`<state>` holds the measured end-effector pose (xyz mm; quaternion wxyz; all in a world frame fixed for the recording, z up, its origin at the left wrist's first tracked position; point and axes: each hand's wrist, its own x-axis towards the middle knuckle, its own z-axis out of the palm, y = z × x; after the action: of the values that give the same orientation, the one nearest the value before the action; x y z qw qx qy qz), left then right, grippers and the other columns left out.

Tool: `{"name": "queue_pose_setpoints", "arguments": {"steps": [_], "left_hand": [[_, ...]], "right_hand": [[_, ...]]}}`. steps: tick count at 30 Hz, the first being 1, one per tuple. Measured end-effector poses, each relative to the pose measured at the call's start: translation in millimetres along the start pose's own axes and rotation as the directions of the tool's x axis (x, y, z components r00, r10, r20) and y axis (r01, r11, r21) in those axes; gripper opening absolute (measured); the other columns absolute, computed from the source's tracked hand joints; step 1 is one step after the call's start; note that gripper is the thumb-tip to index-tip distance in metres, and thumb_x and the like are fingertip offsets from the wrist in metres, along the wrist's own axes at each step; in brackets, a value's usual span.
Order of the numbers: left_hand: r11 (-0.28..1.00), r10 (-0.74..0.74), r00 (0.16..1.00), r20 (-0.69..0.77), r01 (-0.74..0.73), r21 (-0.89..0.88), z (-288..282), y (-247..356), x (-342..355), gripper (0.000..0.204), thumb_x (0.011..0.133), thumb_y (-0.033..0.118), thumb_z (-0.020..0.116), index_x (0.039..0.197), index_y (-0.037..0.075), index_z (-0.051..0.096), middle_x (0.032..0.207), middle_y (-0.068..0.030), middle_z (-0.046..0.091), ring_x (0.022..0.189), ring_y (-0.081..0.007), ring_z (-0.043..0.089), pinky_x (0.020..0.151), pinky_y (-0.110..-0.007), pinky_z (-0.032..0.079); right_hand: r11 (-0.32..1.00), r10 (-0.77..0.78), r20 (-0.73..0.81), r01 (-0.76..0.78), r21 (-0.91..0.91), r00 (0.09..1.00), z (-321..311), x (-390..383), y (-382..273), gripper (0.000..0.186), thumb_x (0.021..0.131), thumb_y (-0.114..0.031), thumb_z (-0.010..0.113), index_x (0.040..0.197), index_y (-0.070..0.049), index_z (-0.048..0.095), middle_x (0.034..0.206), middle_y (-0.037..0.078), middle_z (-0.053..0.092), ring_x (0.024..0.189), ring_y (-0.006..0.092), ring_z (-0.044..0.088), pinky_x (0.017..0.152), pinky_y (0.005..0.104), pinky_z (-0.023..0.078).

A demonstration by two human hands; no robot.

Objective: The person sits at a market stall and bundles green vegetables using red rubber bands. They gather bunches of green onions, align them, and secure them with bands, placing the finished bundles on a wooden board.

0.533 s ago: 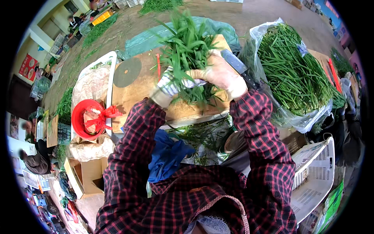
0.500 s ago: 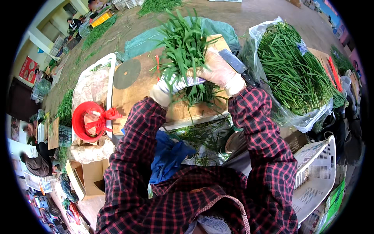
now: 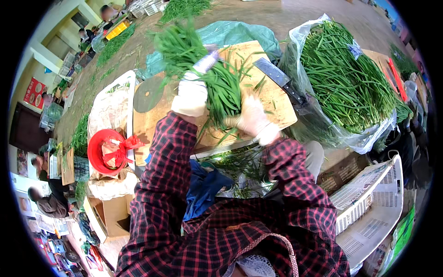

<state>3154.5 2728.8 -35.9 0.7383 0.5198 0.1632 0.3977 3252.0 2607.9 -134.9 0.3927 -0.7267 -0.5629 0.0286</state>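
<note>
A thick bunch of green garlic chives (image 3: 221,90) slants across the wooden board (image 3: 281,113), its leafy far end blurred. My left hand (image 3: 196,81), in a pale glove with a purple-striped band, is closed around the bunch at its middle. At the near end, my gloved right hand (image 3: 251,115) grips the bunch, thumb across it; its fingers are partly hidden and smeared. A cleaver (image 3: 273,72) with a dark handle lies at the board's right edge. Loose leaf bits are scattered beside it.
On the right stands a clear plastic bag (image 3: 295,39) packed with long green stalks. A red bowl (image 3: 94,152) with red ties sits left of the board. A white plastic crate (image 3: 374,217) is at lower right, a cardboard box (image 3: 108,214) at lower left. Other people are at far left.
The bunch has tipped to the left and come lower over the board. My right hand has moved down to its near end; my left has moved up slightly. More of the board shows.
</note>
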Motion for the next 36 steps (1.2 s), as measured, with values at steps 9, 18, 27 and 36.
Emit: {"name": "queue_pose_setpoints", "arguments": {"steps": [9, 18, 27, 36], "left_hand": [[0.993, 0.038, 0.950, -0.309, -0.071, -0.098, -62, 23, -21, 0.029, 0.090, 0.028, 0.053, 0.100, 0.001, 0.053, 0.105, -0.0119, 0.056, 0.099, -0.0266, 0.055, 0.094, -0.043, 0.044], [0.955, -0.019, 0.825, -0.565, -0.153, -0.255, -108, 27, -25, 0.031, 0.086, 0.037, 0.059, 0.091, 0.008, 0.050, 0.080, -0.0064, 0.051, 0.069, -0.0222, 0.051, 0.077, -0.044, 0.049], [0.869, 0.217, 0.929, -0.300, -0.324, -0.373, -117, 61, -41, 0.024, 0.091, 0.032, 0.052, 0.075, 0.015, 0.047, 0.064, 0.0038, 0.044, 0.057, -0.0123, 0.042, 0.073, -0.032, 0.039], [0.709, 0.257, 0.963, 0.080, -0.132, -0.693, -63, 65, -67, 0.024, 0.094, 0.031, 0.047, 0.077, 0.013, 0.047, 0.065, 0.0037, 0.043, 0.063, -0.0118, 0.043, 0.072, -0.029, 0.038]], "right_hand": [[0.975, 0.178, 0.330, -0.121, -0.185, 0.927, 0, -86, -23, 0.033, 0.081, -0.037, 0.059, 0.086, -0.004, 0.062, 0.073, 0.017, 0.062, 0.070, 0.0354, 0.060, 0.062, 0.0429, 0.047], [0.989, -0.128, 0.117, 0.117, 0.092, 0.985, -44, -138, -89, 0.018, 0.073, -0.020, 0.067, 0.080, -0.007, 0.056, 0.069, 0.014, 0.058, 0.063, 0.0320, 0.058, 0.057, 0.0407, 0.045], [0.977, 0.205, 0.448, -0.151, -0.153, 0.870, -42, -214, -25, 0.028, 0.075, -0.024, 0.067, 0.096, -0.009, 0.058, 0.077, 0.011, 0.059, 0.065, 0.0299, 0.059, 0.056, 0.0385, 0.047], [0.624, 0.023, 0.314, -0.259, 0.737, 0.949, -46, -32, -47, 0.080, 0.065, -0.034, 0.076, 0.126, 0.004, 0.040, 0.109, 0.020, 0.059, 0.102, 0.0282, 0.056, 0.087, 0.0348, 0.041]]}}
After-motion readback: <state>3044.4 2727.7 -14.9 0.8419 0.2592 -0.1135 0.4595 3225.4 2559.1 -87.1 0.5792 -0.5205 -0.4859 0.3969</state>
